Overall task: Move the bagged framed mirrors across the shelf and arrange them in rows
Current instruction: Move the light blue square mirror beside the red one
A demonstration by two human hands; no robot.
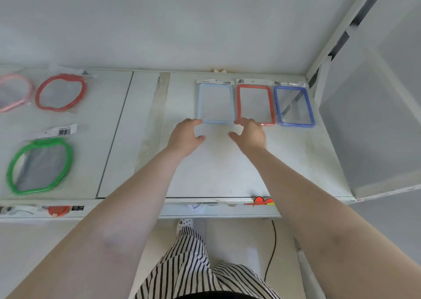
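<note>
Both arms reach out over the white shelf (218,173), and the hands arrive at the near edge of a pale blue rectangular framed mirror in its clear plastic bag (216,104). The left hand (185,137) sits at the mirror's near left corner, fingertips touching the frame, thumb splayed out to the side. The right hand (249,134) is at the near right corner, where the pale blue frame meets its neighbour; its fingers are loosely bent and rest on the corner, thumb pointing inward. Neither hand is wrapped round anything, and from here it looks like contact with relaxed, mostly straight fingers and not a grip.

The pale blue mirror lies flat at the back of the shelf, first in a row of three. Just beside it on the right is a red rectangular framed mirror in a bag (255,104), and beside that a dark blue rectangular framed mirror in a bag (294,106), close to the shelf's right corner. All three have their card headers towards the back wall.

Well apart, on the left section of the shelf, lie the rounded ones: a pink apple-shaped framed mirror in a bag (13,92) partly cut off at the edge, a red apple-shaped framed mirror in a bag (60,92) beside it, and nearer the front a green apple-shaped framed mirror in a bag (38,165) with a barcode header.

Below, the person's black-and-white striped trousers (196,264) show, with a dark cable (272,253) on the floor.
</note>
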